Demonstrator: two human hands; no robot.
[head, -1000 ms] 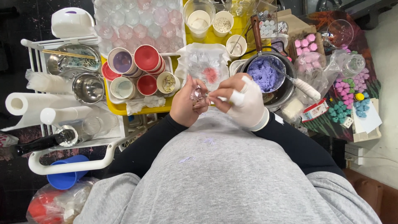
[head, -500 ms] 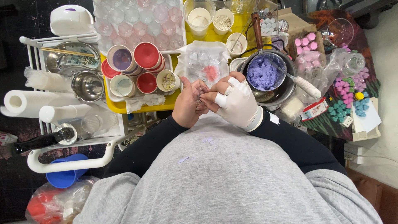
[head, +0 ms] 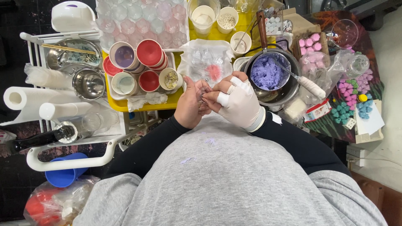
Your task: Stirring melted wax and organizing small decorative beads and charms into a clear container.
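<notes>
Head cam: both hands, left hand [head: 190,104] and gloved right hand [head: 240,104], pinch a tiny clear piece [head: 204,94], so one slip could drop it near the purple wax pot [head: 272,75].

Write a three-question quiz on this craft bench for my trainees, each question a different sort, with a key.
1. True or false: the right hand wears a white glove with open fingertips.
2. What fills the metal pot beside the right hand? A) purple paste B) green beads C) clear water
3. Fill in: the left hand and right hand meet around a small ____ piece.

Key: 1 true; 2 A; 3 clear
</notes>
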